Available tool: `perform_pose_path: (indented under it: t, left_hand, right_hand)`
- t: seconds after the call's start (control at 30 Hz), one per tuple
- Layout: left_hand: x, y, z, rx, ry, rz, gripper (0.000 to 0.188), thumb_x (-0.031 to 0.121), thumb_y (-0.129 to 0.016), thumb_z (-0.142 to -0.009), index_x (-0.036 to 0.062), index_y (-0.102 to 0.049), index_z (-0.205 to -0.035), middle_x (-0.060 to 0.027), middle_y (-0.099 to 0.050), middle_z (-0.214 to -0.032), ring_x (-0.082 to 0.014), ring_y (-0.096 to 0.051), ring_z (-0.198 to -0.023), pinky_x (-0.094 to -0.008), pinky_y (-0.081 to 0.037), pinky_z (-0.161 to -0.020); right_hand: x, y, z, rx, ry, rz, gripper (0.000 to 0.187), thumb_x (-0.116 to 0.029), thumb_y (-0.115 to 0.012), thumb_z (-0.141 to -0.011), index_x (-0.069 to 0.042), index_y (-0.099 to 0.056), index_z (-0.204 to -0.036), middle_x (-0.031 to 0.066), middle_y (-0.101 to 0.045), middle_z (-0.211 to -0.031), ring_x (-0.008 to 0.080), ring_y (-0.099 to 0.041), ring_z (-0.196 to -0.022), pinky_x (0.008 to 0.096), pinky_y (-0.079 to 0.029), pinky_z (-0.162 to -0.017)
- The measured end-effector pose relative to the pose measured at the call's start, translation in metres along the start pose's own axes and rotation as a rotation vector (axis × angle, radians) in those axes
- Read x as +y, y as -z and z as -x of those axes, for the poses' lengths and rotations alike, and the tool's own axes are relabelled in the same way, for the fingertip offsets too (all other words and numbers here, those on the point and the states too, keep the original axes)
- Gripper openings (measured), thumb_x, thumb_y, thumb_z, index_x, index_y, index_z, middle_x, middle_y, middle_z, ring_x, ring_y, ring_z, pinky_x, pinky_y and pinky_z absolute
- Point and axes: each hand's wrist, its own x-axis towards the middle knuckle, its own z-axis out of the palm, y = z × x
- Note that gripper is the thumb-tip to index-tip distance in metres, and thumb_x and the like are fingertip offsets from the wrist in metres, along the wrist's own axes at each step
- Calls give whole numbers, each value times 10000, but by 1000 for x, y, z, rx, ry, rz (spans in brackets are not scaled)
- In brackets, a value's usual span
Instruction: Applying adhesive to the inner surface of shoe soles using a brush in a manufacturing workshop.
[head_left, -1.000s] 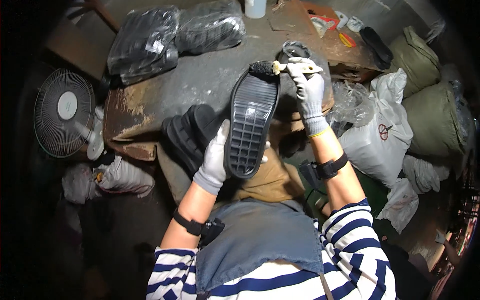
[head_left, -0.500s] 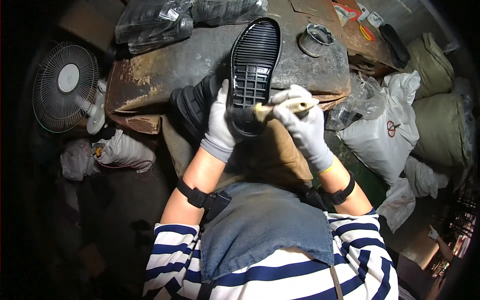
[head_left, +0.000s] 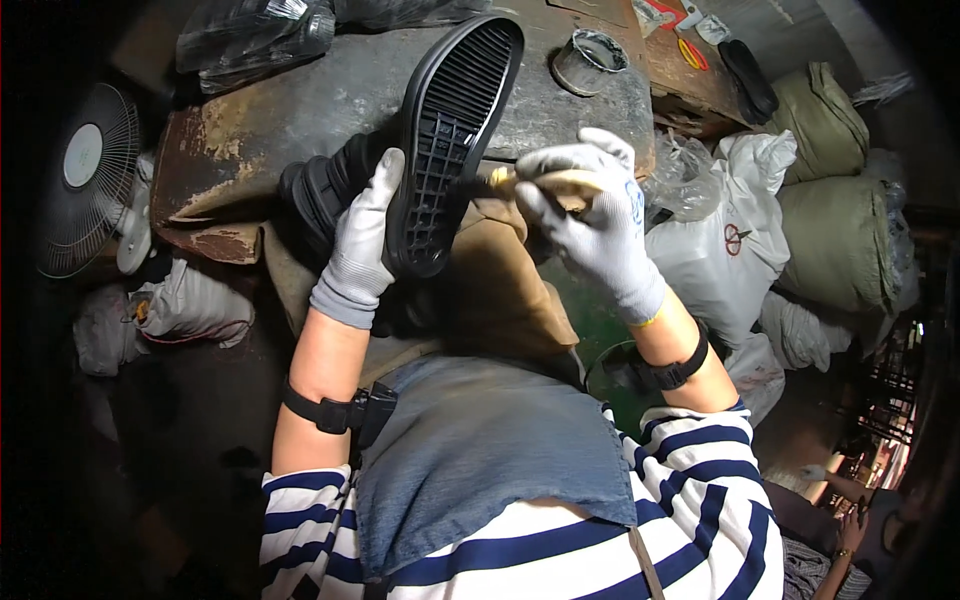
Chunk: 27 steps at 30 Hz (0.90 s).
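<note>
A black ridged shoe sole (head_left: pixel 440 155) stands tilted in my gloved left hand (head_left: pixel 362 240), its cavity toward me and its toe end up and to the right. My left thumb lies along its left edge; the other fingers are hidden behind it. In my gloved right hand (head_left: pixel 600 215) is a brush (head_left: pixel 500 178) with a pale handle, gripped between thumb and fingers. Its dark bristles point left, at the sole's right edge by the heel half; whether they touch is hard to tell. More black soles (head_left: pixel 325 195) sit stacked just behind my left hand.
On the worn worktable (head_left: pixel 240 135) stand a smeared can (head_left: pixel 590 65) and plastic-wrapped bundles (head_left: pixel 255 40). A fan (head_left: pixel 85 155) is at left. White sacks (head_left: pixel 710 260) and green sacks (head_left: pixel 835 230) fill the right side. Another person's arm (head_left: pixel 838 560) shows at lower right.
The sole's top has tilted to the right. My right hand has drawn the brush from inside the heel out to the sole's right edge. The whole view has shifted.
</note>
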Motion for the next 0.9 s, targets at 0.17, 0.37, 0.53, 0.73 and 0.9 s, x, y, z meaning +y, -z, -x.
perform_pose_path:
  t: [0.17,0.37,0.53,0.73,0.9]
  left_hand:
    - [-9,7,5,20,83,75,558,425,-416,-1051,-26,-510,-1365,-205,-639,-1251,-312,-678,-1069,-424,-591,-896]
    - [-22,7,12,-87,225,463,676,486,-392,-1038,-59,-402,-1438,-338,-485,-1382,-514,-514,-1245,-650,-482,-979]
    - [-31,3,15,-99,137,342,637,468,-394,-1041,-58,-455,-1396,-301,-548,-1332,-499,-563,-1193,-659,-505,-932]
    - [-34,4,16,-111,189,449,663,500,-346,-1043,-8,-394,-1467,-288,-460,-1435,-548,-459,-1277,-689,-450,-978]
    - [-39,3,15,-122,223,430,657,504,-345,-1043,11,-391,-1475,-277,-451,-1449,-562,-435,-1290,-705,-429,-990]
  right_hand:
    - [31,10,-16,53,-34,143,79,-195,-762,-813,-148,-700,-829,-9,-720,-873,190,-648,-867,364,-353,-965]
    - [73,11,-41,152,113,332,99,-246,-765,-812,-171,-713,-850,-35,-709,-862,199,-636,-846,347,-373,-896]
    - [75,5,-40,159,151,394,105,-242,-745,-828,-210,-730,-927,-24,-715,-905,188,-649,-912,360,-363,-928]
    - [38,22,-3,22,20,307,149,-166,-746,-805,-181,-727,-952,-24,-714,-920,173,-658,-896,368,-356,-970]
    - [31,25,4,50,-12,270,149,-191,-764,-811,-192,-740,-959,-13,-716,-922,186,-654,-897,364,-360,-974]
